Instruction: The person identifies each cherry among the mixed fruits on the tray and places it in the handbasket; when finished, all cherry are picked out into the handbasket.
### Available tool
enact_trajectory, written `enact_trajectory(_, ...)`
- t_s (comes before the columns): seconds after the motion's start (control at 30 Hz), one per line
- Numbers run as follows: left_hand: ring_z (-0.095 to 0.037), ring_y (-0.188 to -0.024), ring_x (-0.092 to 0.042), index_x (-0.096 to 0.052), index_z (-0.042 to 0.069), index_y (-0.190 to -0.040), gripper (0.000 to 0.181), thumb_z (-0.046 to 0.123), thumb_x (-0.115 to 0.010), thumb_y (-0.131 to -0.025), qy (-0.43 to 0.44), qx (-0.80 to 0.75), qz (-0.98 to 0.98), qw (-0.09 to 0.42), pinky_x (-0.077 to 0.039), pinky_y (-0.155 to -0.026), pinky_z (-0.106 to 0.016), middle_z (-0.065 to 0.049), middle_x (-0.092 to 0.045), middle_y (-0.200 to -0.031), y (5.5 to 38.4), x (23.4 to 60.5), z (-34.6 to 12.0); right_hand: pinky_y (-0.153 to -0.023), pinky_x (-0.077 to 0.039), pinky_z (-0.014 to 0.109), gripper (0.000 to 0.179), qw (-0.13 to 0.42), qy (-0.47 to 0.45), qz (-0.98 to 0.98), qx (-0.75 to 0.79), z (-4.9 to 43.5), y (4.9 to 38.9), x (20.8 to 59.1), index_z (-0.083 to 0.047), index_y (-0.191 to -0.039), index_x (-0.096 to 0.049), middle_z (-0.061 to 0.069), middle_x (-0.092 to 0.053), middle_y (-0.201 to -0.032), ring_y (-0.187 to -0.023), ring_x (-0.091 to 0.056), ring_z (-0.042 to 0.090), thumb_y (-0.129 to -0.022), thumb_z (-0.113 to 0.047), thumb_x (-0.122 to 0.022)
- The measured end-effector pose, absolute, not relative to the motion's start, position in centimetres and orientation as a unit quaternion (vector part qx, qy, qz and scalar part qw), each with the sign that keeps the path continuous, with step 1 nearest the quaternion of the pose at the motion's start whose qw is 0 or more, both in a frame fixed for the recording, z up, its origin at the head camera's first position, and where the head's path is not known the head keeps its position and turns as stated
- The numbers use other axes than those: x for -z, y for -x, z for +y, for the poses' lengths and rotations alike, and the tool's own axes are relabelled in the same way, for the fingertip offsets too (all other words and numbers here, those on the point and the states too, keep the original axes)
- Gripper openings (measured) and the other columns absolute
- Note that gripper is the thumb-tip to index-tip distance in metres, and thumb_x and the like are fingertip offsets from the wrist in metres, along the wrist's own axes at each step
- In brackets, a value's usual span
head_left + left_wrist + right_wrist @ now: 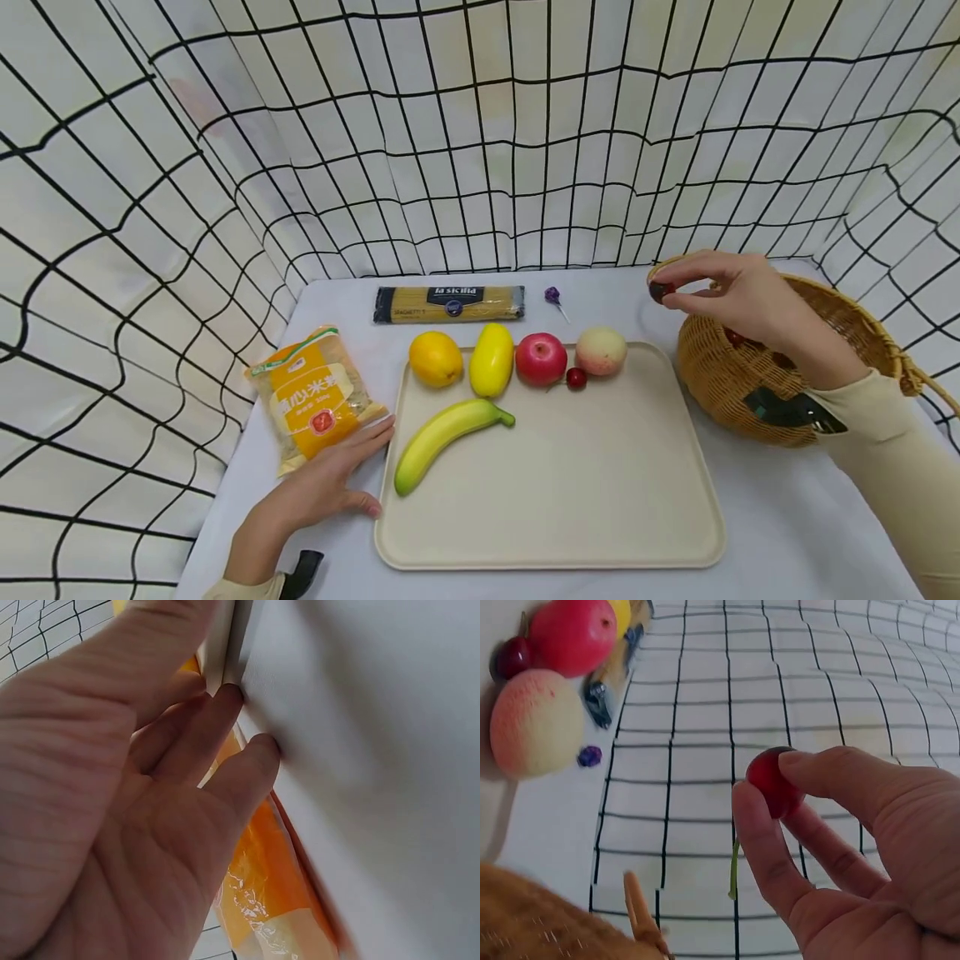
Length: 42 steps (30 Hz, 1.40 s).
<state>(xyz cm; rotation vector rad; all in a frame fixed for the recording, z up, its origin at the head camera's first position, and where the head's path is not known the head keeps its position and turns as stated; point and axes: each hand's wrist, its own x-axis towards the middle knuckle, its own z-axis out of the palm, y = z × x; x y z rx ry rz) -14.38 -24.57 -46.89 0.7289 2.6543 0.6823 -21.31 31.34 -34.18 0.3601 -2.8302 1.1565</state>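
Observation:
Thumb and fingertips of my right hand [742,296] pinch a dark red cherry [771,784] above the wicker basket's left rim; its green stem [733,871] hangs down in the right wrist view. Red fruit partly shows inside the wicker basket [712,387]. My left hand [322,483] lies with extended fingers at the left edge of the beige tray [555,492], beside a yellow-orange food bag [315,400]. On the tray lie a banana [446,440], an apple [541,359], a peach [601,351], another cherry [576,378], a lemon [436,359] and an oblong yellow fruit [491,361].
Behind the tray lie a spaghetti pack [450,305] and a purple lollipop [552,295] on the white tablecloth [337,300]. White walls with black netting [495,150] enclose the back and sides. The basket's handle [930,387] sticks out to the right.

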Motion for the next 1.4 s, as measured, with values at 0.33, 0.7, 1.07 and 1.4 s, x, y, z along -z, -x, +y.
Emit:
enact_trajectory(0.33,-0.039,-0.156,-0.043,-0.057,0.016,-0.155,0.099,0.048,-0.094,-0.069,-0.264,-0.249,0.923,0.132,-0.04,-0.122,-0.061,-0.01,-0.046,-0.17,14.3,47.3,-25.1,-0.082,-0.057,0.007,0.043,0.008,-0.055,-0.905,-0.422,36.2,21.7,33.1,-0.017,-0.134,-0.075,-0.017,-0.081,-0.115,-0.106,-0.072,-0.005,-0.095,-0.032,-0.083)
enact_trajectory(0.7,-0.038,-0.157,-0.04,-0.059,0.022,-0.152,0.094,0.052,-0.092,-0.069,-0.259,-0.259,0.919,0.143,-0.043,-0.123,-0.053,-0.005,-0.046,-0.17,14.3,47.6,-25.3,-0.086,-0.062,0.014,0.039,-0.02,-0.077,-0.887,-0.454,41.8,23.5,33.6,-0.005,-0.138,-0.07,-0.007,-0.082,-0.12,-0.106,-0.077,0.003,-0.101,-0.016,-0.075)
enact_trajectory(1.07,-0.036,-0.158,-0.042,-0.059,0.024,-0.153,0.096,0.054,-0.091,-0.068,-0.252,-0.259,0.921,0.145,-0.042,-0.123,-0.052,-0.003,-0.046,-0.171,14.3,48.0,-25.3,-0.09,-0.066,0.025,0.031,-0.156,-0.159,-0.873,-0.435,45.8,25.5,36.5,0.005,-0.134,-0.069,-0.015,-0.077,-0.126,-0.111,-0.075,0.005,-0.103,0.001,-0.067)
enact_trajectory(1.4,-0.035,-0.16,-0.039,-0.058,0.026,-0.154,0.095,0.054,-0.091,-0.069,-0.237,-0.261,0.922,0.16,-0.039,-0.123,-0.06,-0.001,-0.043,-0.173,14.4,47.9,-25.1,-0.085,-0.065,0.029,0.029,-0.326,-0.157,-0.869,-0.338,46.3,27.2,39.1,-0.001,-0.129,-0.074,0.003,-0.076,-0.122,-0.1,-0.072,0.005,-0.102,-0.013,-0.072)
